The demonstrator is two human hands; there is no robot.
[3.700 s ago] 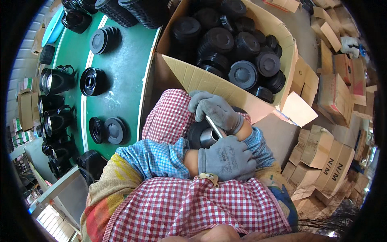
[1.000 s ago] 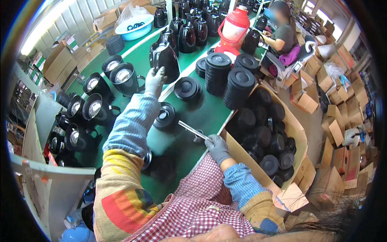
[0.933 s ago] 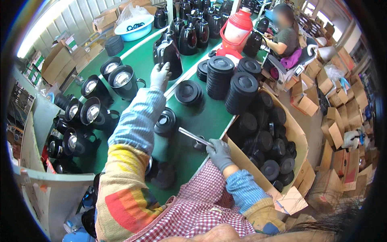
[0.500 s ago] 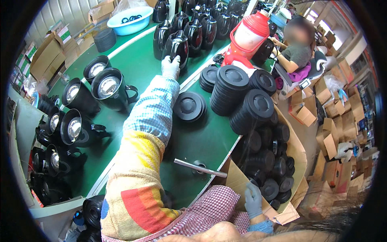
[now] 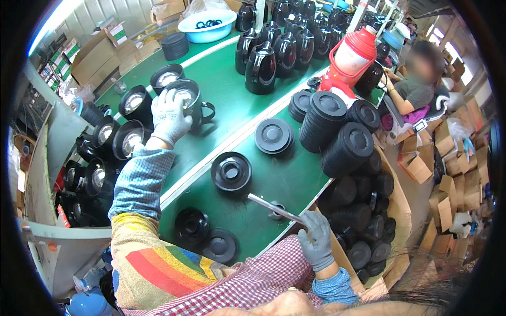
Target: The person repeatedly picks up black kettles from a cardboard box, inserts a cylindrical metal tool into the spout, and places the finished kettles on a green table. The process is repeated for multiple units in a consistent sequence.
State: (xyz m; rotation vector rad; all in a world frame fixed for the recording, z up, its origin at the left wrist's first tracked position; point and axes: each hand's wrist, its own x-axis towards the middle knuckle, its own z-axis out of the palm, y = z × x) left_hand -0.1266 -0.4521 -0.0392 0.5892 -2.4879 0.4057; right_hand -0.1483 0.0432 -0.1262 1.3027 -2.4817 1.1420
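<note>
My left hand (image 5: 168, 117), in a grey glove, reaches far out and grips the rim of a black open-topped jug body (image 5: 190, 100) with a side handle, standing on the green table (image 5: 226, 95). My right hand (image 5: 316, 242), also gloved, is near the table's front edge and holds a thin metal rod (image 5: 274, 207) that points left over the green surface. A black round base (image 5: 231, 171) lies between the two hands. A carton of black round lids (image 5: 369, 210) stands just right of my right hand.
Stacks of black lids (image 5: 337, 126) and a flat pile (image 5: 274, 136) sit mid-table. Finished black jugs (image 5: 274, 47) and a red flask (image 5: 353, 52) stand at the back. More open jug bodies (image 5: 116, 137) line the left. Another person (image 5: 416, 84) sits at right, with small cartons (image 5: 453, 179) on the floor.
My view lifted from my lap to the table. My left hand stretched out to the open jug body and closed on its rim. My right hand stayed low with the metal rod.
</note>
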